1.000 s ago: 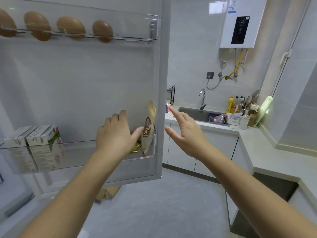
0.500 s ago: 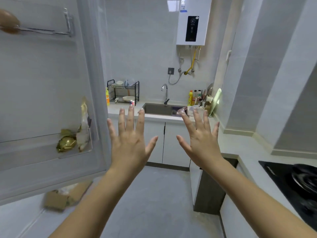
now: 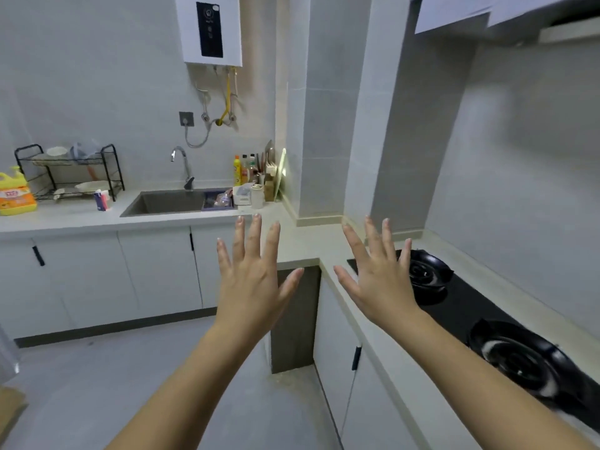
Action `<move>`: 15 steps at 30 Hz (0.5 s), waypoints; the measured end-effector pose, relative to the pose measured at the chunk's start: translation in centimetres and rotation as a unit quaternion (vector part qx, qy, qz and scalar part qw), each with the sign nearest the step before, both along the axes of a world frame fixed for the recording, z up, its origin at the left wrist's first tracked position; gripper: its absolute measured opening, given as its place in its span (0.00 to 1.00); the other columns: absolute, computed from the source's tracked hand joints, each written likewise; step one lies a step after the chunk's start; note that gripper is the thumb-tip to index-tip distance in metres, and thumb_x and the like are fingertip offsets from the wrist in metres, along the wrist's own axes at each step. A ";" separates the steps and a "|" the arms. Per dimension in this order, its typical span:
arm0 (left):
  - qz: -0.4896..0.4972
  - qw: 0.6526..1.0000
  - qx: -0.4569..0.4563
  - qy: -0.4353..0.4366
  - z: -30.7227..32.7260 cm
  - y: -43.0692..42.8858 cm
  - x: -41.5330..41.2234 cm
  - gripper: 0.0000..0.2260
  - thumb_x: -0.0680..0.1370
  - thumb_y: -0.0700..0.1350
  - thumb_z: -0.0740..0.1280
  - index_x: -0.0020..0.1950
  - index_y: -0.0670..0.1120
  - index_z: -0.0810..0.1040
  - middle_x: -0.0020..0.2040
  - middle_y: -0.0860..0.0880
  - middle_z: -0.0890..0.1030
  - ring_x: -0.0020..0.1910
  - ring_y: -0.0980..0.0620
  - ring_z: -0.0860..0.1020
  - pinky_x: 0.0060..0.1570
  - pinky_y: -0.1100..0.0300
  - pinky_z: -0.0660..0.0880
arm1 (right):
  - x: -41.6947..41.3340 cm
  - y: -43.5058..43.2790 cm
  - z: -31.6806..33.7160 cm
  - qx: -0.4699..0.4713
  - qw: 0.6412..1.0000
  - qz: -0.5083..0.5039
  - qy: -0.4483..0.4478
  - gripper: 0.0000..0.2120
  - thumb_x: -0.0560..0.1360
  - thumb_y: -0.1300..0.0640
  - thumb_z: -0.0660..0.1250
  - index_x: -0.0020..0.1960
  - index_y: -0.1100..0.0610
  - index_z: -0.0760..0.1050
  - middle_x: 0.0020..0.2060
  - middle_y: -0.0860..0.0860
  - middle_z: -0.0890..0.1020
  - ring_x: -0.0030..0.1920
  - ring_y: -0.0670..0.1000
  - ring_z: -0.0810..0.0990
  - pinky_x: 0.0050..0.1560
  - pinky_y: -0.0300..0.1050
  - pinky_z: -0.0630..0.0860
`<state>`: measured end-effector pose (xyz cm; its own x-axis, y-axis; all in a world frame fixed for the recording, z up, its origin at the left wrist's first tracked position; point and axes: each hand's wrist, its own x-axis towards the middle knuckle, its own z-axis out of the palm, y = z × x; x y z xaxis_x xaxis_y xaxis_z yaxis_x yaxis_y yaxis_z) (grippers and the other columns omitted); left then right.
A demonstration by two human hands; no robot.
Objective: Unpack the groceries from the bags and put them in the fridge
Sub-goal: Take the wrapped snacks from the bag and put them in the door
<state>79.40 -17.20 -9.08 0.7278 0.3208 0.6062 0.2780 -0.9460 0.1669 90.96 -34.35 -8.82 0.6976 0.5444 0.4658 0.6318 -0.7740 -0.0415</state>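
Head view: left hand (image 3: 251,284), right hand (image 3: 380,280) splayed flat.

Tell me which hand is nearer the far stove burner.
Right. The right hand hovers beside the far burner, at its left edge; the left hand is farther left, before the cabinets.

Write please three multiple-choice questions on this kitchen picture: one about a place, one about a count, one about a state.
1. Where stands the yellow jug? A) on a chair B) on the counter, left of the dish rack C) inside a cupboard
2. How many burners has the black hob? A) one B) two C) four
3. The left hand and the right hand are: A) open, empty B) gripping a bag C) fists
Key: B, it sits beside the rack; B, two round burners show; A, fingers spread straight.
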 end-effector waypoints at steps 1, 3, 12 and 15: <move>-0.021 1.000 -0.007 0.006 0.0 -1.1 1.3 0.34 0.78 0.65 0.53 0.79 0.50 0.48 0.80 0.46 0.45 0.77 0.46 0.36 0.73 0.42 0.37 | 0.6 -1.4 -0.2 -0.002 1.000 -0.017 0.006 0.33 0.77 0.34 0.42 0.78 0.42 0.38 0.79 0.52 0.39 0.77 0.59 0.35 0.72 0.68 0.39; -0.059 0.998 -0.009 0.020 -0.4 -3.3 3.9 0.34 0.78 0.65 0.53 0.79 0.51 0.48 0.79 0.47 0.42 0.76 0.47 0.34 0.72 0.44 0.35 | 1.7 -4.3 -0.9 -0.005 0.998 -0.056 0.016 0.33 0.79 0.37 0.48 0.79 0.43 0.39 0.79 0.52 0.40 0.77 0.59 0.35 0.72 0.68 0.40; -0.255 0.961 0.016 0.101 -6.3 -14.0 15.6 0.32 0.75 0.63 0.58 0.75 0.46 0.64 0.78 0.42 0.57 0.77 0.40 0.50 0.71 0.38 0.49 | 4.9 -16.6 -6.8 -0.018 0.960 -0.261 0.102 0.33 0.81 0.39 0.50 0.78 0.43 0.34 0.78 0.52 0.38 0.77 0.58 0.34 0.74 0.65 0.40; -0.346 0.929 0.024 0.130 -8.6 -18.7 18.6 0.32 0.74 0.61 0.64 0.72 0.46 0.67 0.76 0.42 0.62 0.76 0.39 0.56 0.69 0.35 0.57 | 4.4 -20.4 -9.8 0.005 0.928 -0.342 0.151 0.33 0.81 0.40 0.53 0.79 0.43 0.39 0.79 0.52 0.42 0.78 0.58 0.38 0.75 0.65 0.43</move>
<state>98.02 -35.88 -17.66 0.8733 -0.3011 0.3830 -0.3744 -0.9178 0.1321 95.41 -54.79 -18.63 0.9774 -0.0771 0.1966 -0.0485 -0.9880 -0.1465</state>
